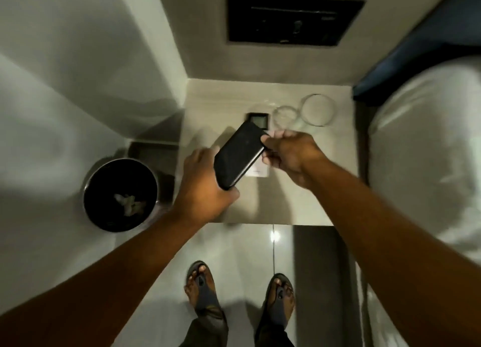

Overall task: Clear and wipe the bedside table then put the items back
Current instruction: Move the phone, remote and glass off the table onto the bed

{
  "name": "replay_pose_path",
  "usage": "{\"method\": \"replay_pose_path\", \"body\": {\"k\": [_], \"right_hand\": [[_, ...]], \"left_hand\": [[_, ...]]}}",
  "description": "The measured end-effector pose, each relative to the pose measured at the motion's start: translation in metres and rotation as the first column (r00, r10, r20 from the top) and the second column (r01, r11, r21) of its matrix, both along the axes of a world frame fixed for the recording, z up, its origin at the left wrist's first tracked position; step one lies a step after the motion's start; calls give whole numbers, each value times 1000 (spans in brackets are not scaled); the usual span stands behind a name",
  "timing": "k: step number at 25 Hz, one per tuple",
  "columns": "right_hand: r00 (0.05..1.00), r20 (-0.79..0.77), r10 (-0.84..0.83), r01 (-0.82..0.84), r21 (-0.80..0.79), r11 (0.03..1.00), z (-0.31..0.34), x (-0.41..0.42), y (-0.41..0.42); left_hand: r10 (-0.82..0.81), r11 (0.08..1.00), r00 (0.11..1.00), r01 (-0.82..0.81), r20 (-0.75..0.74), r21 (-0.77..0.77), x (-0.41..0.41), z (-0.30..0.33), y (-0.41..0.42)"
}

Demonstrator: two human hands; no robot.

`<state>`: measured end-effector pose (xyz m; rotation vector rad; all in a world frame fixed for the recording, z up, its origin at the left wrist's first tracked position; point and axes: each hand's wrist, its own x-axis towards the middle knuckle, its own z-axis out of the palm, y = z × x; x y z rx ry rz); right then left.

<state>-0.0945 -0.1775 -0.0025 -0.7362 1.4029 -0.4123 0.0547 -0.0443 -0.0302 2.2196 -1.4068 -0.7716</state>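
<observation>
From the head camera, looking steeply down, a pale, glossy bedside table (299,190) fills a corner between a light wall on the left and a bed with a white pillow (426,151) and dark blue headboard (442,34) on the right. A black switch panel (294,18) is set into the wall behind the table. On the floor to the left stands a round dark bin (121,194) with crumpled paper inside. The floor is shiny light tile, and the person's feet in dark sandals (205,292) stand on it just before the table's front edge.

At the table's back lie two clear glass pieces, a smaller one (285,117) touching or just beside a larger round one (318,109), and a white remote (257,124) with a small screen, mostly hidden under the hands.

A flat black case (238,155), wallet-like, is held above the middle of the table, apart from its top. Its long axis runs diagonally, the near end low and left, the far end pointing up and right toward the remote's screen. The left hand (203,187) is clamped around the near end, thumb beneath. The right hand (289,154) pinches the far corner with its fingers closed on it.
</observation>
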Motion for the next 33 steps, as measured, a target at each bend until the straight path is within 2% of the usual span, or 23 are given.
{"method": "replay_pose_path", "body": {"k": [4, 8, 12, 15, 18, 19, 20, 22, 23, 24, 25, 27, 29, 30, 31, 33], "right_hand": [[972, -25, -235, 233, -47, 971, 46, -145, 19], [879, -29, -475, 470, -103, 876, 99, -298, 36], [778, -118, -617, 588, -207, 782, 117, -392, 33], [713, -195, -674, 638, -220, 738, 111, -434, 29], [698, -257, -669, 631, -223, 744, 99, -448, 22], [695, -337, -635, 582, -254, 772, 96, -449, 20], [667, -490, -561, 472, -304, 827, 96, -451, 19], [473, -771, -426, 175, -391, 903, 101, -440, 20], [407, -800, -441, 66, -456, 888, 105, -422, 23], [415, -777, -473, -27, -530, 847, 106, -394, 24], [468, -729, -499, -102, -606, 789, 103, -363, 28], [671, -607, -425, -155, -676, 721, 81, -276, 33], [829, -507, -236, -149, -607, 781, 52, -191, 39], [879, -455, -144, -143, -539, 830, 35, -154, 39], [908, -415, -61, -149, -456, 877, 16, -120, 37], [916, -398, 50, -185, -309, 933, -24, -63, 27]], "left_hand": [[-218, 971, 974, 210, -63, -119, -109, 50, -14], [-423, 896, 897, 393, -129, -205, -246, 83, -53], [-541, 836, 820, 498, -190, -229, -341, 98, -83], [-643, 760, 754, 609, -132, -226, -385, 96, -109], [-702, 707, 707, 678, -83, -200, -398, 92, -129], [-707, 701, 702, 683, -82, -204, -399, 91, -132], [-717, 692, 692, 691, -84, -208, -399, 91, -133], [-722, 685, 686, 691, -90, -232, -394, 90, -129], [-699, 706, 709, 663, -95, -249, -384, 90, -125], [-646, 751, 755, 601, -113, -274, -365, 88, -119], [-584, 794, 799, 527, -140, -302, -346, 83, -111], [-451, 865, 883, 395, -133, -309, -284, 67, -88], [-292, 932, 955, 272, -55, -239, -212, 40, -63], [-175, 971, 984, 169, -22, -169, -177, 25, -55], [-42, 994, 999, 43, 17, -97, -143, 9, -48], [171, 984, 977, -175, 128, 22, -88, -21, -39]]}}
